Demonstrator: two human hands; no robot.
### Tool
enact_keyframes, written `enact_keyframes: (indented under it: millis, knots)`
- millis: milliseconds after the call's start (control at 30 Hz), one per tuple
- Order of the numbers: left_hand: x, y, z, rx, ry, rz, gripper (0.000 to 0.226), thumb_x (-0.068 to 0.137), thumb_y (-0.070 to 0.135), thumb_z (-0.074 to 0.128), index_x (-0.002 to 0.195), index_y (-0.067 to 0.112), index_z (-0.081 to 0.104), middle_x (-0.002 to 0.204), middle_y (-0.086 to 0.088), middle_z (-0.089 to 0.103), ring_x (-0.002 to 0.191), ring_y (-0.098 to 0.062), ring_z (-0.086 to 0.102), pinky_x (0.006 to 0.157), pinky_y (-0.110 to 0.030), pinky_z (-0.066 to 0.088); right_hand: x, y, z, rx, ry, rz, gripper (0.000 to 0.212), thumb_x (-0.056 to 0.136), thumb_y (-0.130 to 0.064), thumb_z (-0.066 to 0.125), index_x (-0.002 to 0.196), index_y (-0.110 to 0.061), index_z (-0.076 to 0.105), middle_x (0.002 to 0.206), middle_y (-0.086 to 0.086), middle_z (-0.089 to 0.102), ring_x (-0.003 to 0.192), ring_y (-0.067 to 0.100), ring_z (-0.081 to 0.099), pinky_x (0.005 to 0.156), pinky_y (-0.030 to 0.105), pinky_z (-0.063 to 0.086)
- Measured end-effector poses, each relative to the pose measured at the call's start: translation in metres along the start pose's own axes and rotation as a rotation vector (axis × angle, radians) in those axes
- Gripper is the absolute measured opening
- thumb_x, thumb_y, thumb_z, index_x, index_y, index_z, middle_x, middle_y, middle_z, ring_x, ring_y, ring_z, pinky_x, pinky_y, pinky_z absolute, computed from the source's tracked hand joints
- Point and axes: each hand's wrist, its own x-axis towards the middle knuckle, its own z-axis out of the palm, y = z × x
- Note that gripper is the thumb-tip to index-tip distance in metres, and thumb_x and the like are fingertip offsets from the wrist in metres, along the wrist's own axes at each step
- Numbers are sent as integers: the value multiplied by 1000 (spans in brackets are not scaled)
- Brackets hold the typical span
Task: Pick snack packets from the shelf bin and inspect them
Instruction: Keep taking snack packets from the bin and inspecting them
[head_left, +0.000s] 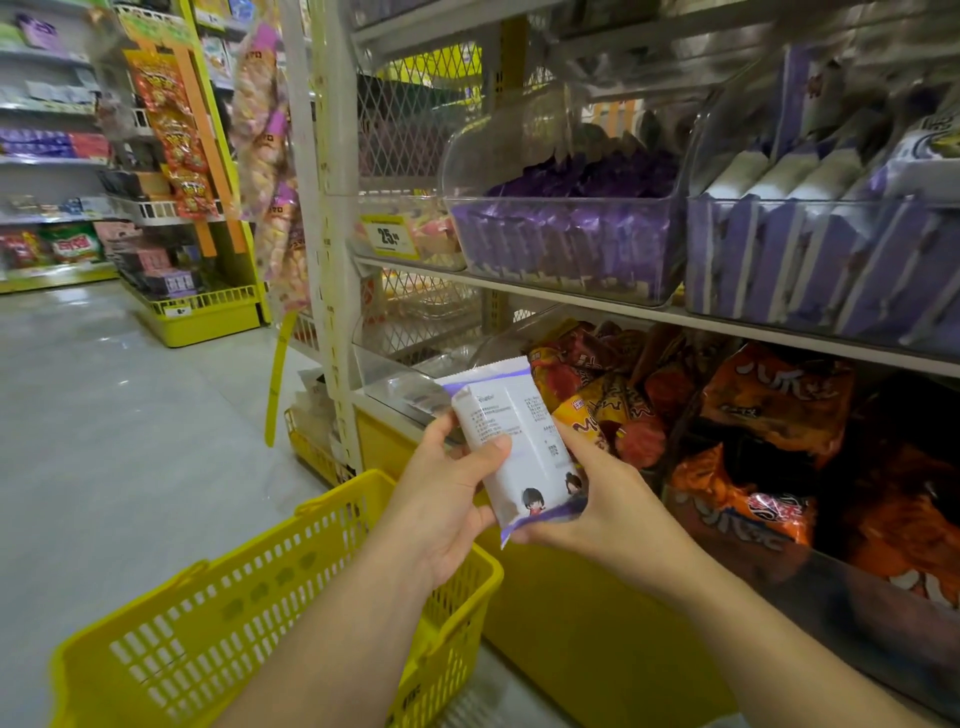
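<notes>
A white and purple packet (519, 441) is held in front of the shelf, above a yellow basket (291, 613), its printed back turned up. It is pinched at its side by the left hand (447, 499) and gripped at its lower end by the right hand (587, 499). It is judged light, soft and slippery, so it is best held by its crimped edges.

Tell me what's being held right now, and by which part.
One white-and-purple snack packet, in both hands: the left hand grips its left edge, thumb on the printed back; the right hand holds its lower right end.
</notes>
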Motion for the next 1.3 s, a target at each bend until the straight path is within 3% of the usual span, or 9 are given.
enact_keyframes:
  millis: [100,200,267,467,633,800,900,1100,1300]
  knots:
    - [1,4,-4,38,-2,3,33,91,1,59,117,21,57,110,-10,72,96,-25,72,63,-44,59,1,0,-4,249,-89,40,80,67,-18,87,127,-54,48,121,-20,66,108,4,65,84,18,54]
    - [2,9,-9,45,-10,-17,31,96,3,53,124,16,56,105,-7,75,94,-22,73,59,-39,58,4,0,-12,497,-90,150,68,79,-19,74,140,-29,46,126,-7,66,114,20,64,95,40,53]
    - [2,7,-10,73,35,-11,35,96,6,54,128,22,52,108,-6,74,98,-22,72,61,-39,59,4,-1,-15,592,-91,190,59,81,-26,64,138,-29,47,124,-4,67,111,27,65,95,47,52]
    - [0,-5,-7,596,-62,161,44,96,16,59,117,53,50,110,16,71,96,-5,70,78,-36,60,5,-2,-7,443,22,119,49,81,-25,69,125,-41,53,118,-11,69,106,14,68,83,29,58]
    - [-1,-3,-7,644,-198,92,51,77,28,72,103,65,49,102,26,69,95,-2,69,76,-29,59,1,-4,-7,355,-1,65,57,82,-25,72,131,-44,49,125,-19,64,116,3,61,91,24,53]
    - [0,-7,-5,591,-111,111,76,66,13,68,129,48,44,109,11,71,97,-10,70,77,-39,60,-2,-9,-4,291,-21,71,58,89,-9,66,136,-37,46,121,-22,65,109,3,64,81,23,56]
    - [3,-5,-8,533,-62,132,81,81,-5,59,145,35,31,102,5,75,91,-17,73,71,-40,61,-3,-13,-2,291,-34,77,54,90,-4,64,133,-33,48,117,-22,68,97,3,68,74,18,53]
    - [2,4,-11,447,-2,101,30,95,3,46,111,19,65,92,-7,76,83,-25,74,58,-34,58,-3,-17,-2,305,-61,104,46,90,0,62,131,-17,55,121,-15,65,109,-5,61,82,11,48]
    - [5,7,-17,450,37,103,28,100,24,41,111,13,65,99,-9,75,87,-28,73,67,-38,59,-4,-17,-5,323,-109,125,43,93,-2,58,131,-21,56,123,-10,67,114,1,60,91,19,50]
